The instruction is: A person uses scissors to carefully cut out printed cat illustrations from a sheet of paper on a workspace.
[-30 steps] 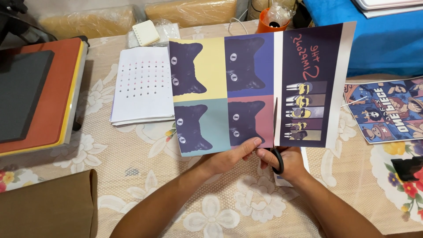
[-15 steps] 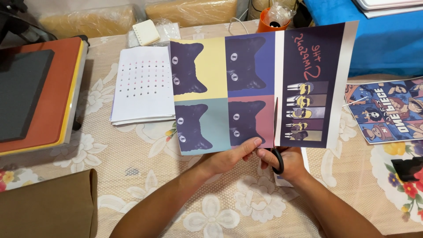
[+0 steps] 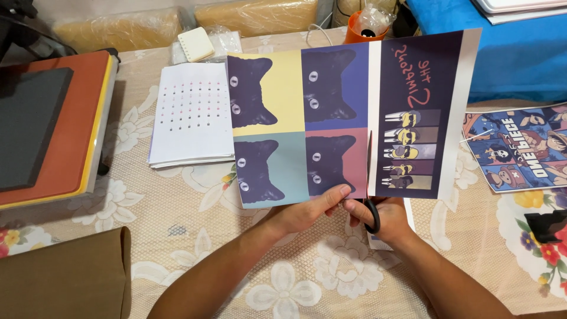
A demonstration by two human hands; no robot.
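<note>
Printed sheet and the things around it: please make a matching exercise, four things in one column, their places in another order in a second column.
Things:
1. printed sheet
2. scissors
3. dotted paper stack
4. orange cup

Places:
A. far table edge, behind the sheet
B. flat on the table, left of the sheet
C. in the right hand
D. held up by the left hand

Pairs: 1-D, 2-C, 3-B, 4-A
</note>
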